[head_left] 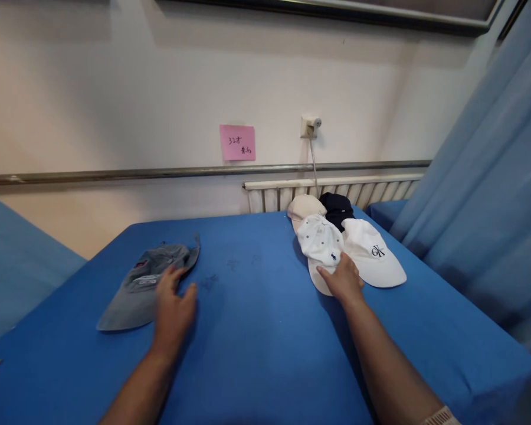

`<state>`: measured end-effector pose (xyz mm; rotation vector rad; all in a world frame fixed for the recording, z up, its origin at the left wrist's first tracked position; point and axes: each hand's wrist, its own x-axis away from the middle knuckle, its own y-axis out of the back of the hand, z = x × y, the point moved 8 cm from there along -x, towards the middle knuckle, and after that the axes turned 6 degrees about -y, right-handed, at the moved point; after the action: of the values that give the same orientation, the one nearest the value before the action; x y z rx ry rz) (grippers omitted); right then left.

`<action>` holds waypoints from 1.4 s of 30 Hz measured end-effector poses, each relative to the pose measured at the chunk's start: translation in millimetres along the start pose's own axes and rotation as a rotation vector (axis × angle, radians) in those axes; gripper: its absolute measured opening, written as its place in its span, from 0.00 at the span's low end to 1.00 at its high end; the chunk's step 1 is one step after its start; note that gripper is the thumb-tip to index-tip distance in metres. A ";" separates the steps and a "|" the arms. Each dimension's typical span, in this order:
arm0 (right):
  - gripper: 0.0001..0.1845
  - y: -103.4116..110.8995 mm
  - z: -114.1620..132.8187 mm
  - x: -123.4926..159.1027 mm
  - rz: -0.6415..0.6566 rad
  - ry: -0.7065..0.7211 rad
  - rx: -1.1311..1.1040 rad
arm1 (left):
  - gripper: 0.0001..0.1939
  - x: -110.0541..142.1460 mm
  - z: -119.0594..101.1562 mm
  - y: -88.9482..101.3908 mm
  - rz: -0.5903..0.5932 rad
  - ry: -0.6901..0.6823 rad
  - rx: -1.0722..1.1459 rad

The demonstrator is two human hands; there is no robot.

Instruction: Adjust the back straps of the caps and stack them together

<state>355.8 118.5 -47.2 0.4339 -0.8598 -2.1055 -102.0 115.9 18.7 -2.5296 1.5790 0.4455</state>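
A grey-blue baseball cap (135, 304) with a pale patch lies on the left of the blue table, its brim towards me. My left hand (173, 304), slightly blurred, is at this cap's right side with thumb and fingers apart. On the right, my right hand (346, 278) is at the brim of a white baseball cap (319, 239) with a small dark logo. Its thumb lies over the brim and the other fingers curl at the brim's right side, partly hidden. Touching or close beside it is another white cap (371, 254) with black letters.
Behind the white caps sit a cream cap (306, 208) and a black cap (336, 208). The blue-covered table (256, 354) reaches a wall with a radiator (371, 189), a metal rail (168, 173) and a plugged socket (310, 127). A blue curtain (482, 224) hangs at right.
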 end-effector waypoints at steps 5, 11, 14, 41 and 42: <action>0.34 -1.3 17.1 4.2 -0.001 0.170 0.150 | 0.15 58.0 13.4 -104.0 0.391 0.052 0.009; 0.07 -6.8 34.5 2.1 0.066 0.352 0.219 | 0.13 75.1 41.1 -134.3 0.552 0.144 0.042; 0.06 -13.8 50.0 19.2 0.193 0.531 0.070 | 0.14 70.0 55.2 -127.8 0.445 0.289 0.161; 0.28 -25.7 118.0 187.9 0.426 1.128 -0.327 | 0.11 95.8 23.7 -117.8 0.468 0.609 0.686; 0.28 -29.4 118.4 181.7 0.406 1.067 -0.306 | 0.10 95.6 24.5 -117.2 0.452 0.629 0.704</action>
<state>161.0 39.7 13.9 0.9811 0.0149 -1.2925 37.6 92.6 -40.2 -1.8288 2.0197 -0.8214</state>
